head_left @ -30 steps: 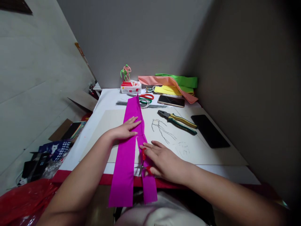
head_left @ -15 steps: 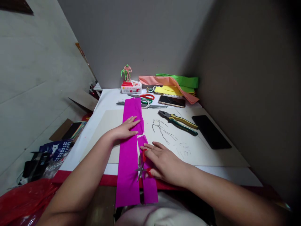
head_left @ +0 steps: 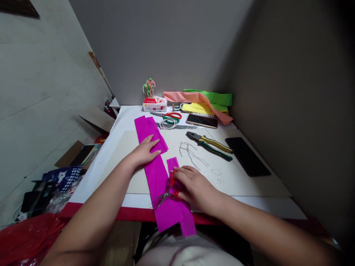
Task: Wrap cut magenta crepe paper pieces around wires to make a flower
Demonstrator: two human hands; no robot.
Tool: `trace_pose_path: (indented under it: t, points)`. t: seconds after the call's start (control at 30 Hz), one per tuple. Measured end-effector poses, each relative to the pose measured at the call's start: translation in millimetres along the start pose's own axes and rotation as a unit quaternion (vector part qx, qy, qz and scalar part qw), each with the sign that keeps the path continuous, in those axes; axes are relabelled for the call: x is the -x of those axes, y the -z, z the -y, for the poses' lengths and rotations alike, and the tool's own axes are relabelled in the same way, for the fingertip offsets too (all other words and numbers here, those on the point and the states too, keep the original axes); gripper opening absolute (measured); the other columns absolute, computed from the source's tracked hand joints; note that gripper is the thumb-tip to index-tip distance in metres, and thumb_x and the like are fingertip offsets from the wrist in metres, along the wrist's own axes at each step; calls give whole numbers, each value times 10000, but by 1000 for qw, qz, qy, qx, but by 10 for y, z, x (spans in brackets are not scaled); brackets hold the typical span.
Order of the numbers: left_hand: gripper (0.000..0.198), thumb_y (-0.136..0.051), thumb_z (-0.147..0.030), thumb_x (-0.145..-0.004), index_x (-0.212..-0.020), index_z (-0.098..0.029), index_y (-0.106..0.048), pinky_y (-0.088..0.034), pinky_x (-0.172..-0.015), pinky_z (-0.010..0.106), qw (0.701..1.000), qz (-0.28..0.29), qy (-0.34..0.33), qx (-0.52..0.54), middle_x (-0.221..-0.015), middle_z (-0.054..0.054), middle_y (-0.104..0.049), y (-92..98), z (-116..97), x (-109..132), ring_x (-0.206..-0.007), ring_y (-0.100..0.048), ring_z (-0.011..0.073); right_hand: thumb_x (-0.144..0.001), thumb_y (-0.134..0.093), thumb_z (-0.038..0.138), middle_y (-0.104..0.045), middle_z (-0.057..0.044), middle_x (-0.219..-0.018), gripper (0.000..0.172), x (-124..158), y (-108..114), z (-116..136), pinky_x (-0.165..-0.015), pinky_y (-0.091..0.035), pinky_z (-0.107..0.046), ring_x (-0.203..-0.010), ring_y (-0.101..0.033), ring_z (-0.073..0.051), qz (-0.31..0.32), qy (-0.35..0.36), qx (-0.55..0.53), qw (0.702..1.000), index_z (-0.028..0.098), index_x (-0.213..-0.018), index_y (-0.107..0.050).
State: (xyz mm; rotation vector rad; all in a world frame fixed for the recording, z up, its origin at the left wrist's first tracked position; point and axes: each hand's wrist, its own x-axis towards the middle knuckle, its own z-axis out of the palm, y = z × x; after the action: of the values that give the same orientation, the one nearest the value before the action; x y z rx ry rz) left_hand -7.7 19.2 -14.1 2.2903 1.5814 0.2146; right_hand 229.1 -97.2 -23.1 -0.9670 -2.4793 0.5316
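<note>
Fingers (head_left: 152,145) of the left hand (head_left: 144,152) lie flat and spread on the magenta paper strip (head_left: 158,179), gripping nothing. The right hand (head_left: 195,186) rests open over the red scissors (head_left: 167,192) and the narrow cut piece (head_left: 173,163). Since a second ago the strip has swung on the board (head_left: 249,181), its far end now at 11 o'clock rather than 12, and the cut piece lies parted from it. Pliers (head_left: 209,142) sit at 2 o'clock.

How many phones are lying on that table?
2: one gold-edged phone at the back beside the yellow paper, one black phone near the right edge, beyond the pliers. More could hide under papers.
</note>
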Motion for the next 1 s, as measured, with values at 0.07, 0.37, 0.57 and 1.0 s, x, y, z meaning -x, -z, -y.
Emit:
trace_pose_path:
  t: [0.07,0.37,0.57,1.0]
  points:
    - [734,-468,-597,-853,-1449,-170,-416,-222,-1165,440,1000,-22,7,-4,-1608,135,-158,-12,3,1,-1458,-180,329,-801,-642,174,-668,-83,-1066,269,-1,-11,-14,-999,-391,-388,-1015,-610,-218,-24,-1,-12,1000,192,-1038,-516]
    - [721,-621,-515,-777,-1405,-186,-488,-305,-1127,485,995,-84,-40,21,-1617,113,-126,1,-85,62,-1421,-271,376,-755,-628,36,-703,-34,-926,331,6,-13,-107,-955,-401,-372,-876,-627,-194,-77,-39,-20,996,212,-1017,-527]
    - [609,-624,-433,-802,-1335,-143,-564,-292,-1139,469,985,-108,-100,93,-1584,129,-241,15,-188,102,-1384,-351,349,-758,-624,28,-742,-12,-906,316,7,1,-118,-887,-437,-355,-885,-650,-200,-96,-57,-49,993,221,-985,-522]
    - [318,-649,-424,-824,-1016,-195,-756,-525,-811,338,912,109,-167,359,-991,79,-753,134,-506,303,-908,-678,253,-747,-625,84,-700,-3,-836,316,-350,532,27,-681,-519,-239,-796,-711,-161,-224,-96,-201,949,220,-1009,-514]
